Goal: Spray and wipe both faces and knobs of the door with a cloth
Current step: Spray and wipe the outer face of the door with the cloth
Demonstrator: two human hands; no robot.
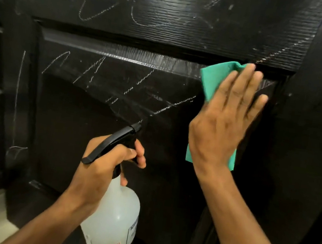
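both forearms are bare, with no sleeves, the left hand (108, 160) and right hand (222, 128) ungloved.

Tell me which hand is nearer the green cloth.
Right. The right hand presses flat on the green cloth against the door; the left hand grips the spray bottle, lower left, apart from it.

The black wood-grain panelled door (169, 20) is showing a ribbed, faintly glossy face with chalky white scrawls. The soft green cloth (213, 77) is looking matt. The translucent plastic spray bottle (116, 218) is wearing a black plastic trigger head (117, 138).
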